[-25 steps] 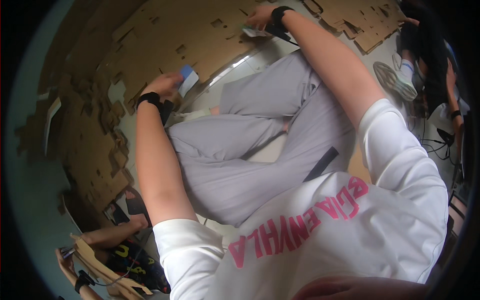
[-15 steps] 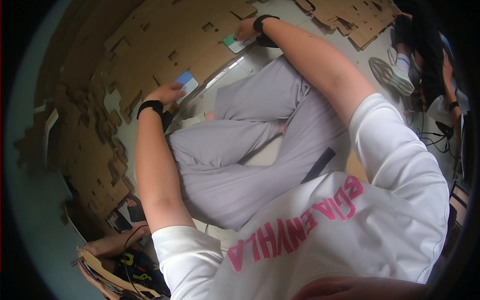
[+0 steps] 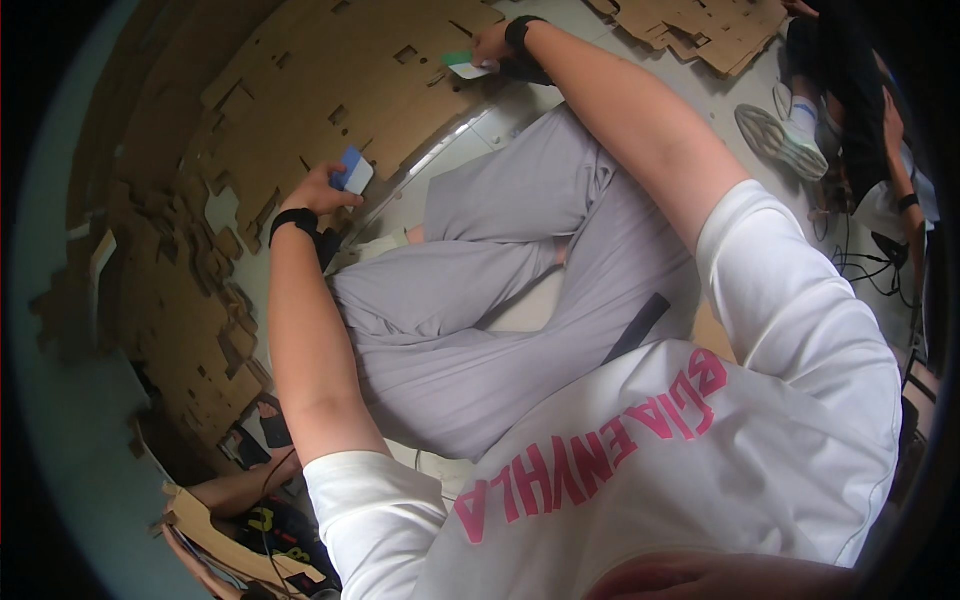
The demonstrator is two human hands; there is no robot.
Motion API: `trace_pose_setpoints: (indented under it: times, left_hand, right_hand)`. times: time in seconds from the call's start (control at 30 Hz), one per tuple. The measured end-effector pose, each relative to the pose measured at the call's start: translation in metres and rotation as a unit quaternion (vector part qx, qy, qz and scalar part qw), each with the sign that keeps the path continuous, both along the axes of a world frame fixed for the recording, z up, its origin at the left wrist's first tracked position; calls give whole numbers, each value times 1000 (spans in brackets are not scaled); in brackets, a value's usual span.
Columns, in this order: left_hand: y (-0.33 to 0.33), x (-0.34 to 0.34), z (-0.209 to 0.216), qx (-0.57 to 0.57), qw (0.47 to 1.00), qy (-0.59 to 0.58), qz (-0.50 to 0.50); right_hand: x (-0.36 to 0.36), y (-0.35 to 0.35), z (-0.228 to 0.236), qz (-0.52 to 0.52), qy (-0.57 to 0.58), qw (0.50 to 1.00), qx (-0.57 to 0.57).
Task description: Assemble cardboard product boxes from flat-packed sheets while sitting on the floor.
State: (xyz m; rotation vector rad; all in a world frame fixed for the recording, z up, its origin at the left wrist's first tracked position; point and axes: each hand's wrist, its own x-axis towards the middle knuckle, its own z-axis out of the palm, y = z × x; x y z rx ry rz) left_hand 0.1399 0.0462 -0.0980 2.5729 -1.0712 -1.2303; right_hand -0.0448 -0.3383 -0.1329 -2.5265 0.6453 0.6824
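My left hand (image 3: 322,190) is closed on a small blue and white card (image 3: 354,173), its blue half toward the cardboard and its white half toward my knees. Further right and farther away, my right hand (image 3: 491,44) pinches a green and white card (image 3: 466,66) by its right side. Its fingers partly cover this card. Both cards are over or beside the front edge of a large brown cardboard sheet (image 3: 390,100) on the floor. Whether they touch it I cannot tell. A black band circles each wrist.
Cut cardboard pieces (image 3: 190,310) are piled along the left, and more cardboard (image 3: 705,30) lies at the far right. My crossed legs in grey trousers (image 3: 510,200) fill the middle. Another person's shoe (image 3: 780,145) and black cables (image 3: 870,270) are at right; someone sits at lower left.
My left hand has moved slightly left and turned the blue and white card more upright. My right hand has shifted a little farther away, tilting the green and white card flatter to view.
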Motion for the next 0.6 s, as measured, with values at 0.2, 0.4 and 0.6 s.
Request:
trace_pose_setpoints:
  times: [0.2,0.4,0.6]
  left_hand:
    - [8,10,-12,-127,990,-63,-8]
    - [3,9,-8,-91,991,-94,-39]
    - [-9,-11,-13,12,983,-121,-137]
  right_hand:
    - [12,-21,-2,-73,-230,970,15]
    - [-3,5,28,-135,-140,980,27]
    - [13,40,63,-73,-545,829,-100]
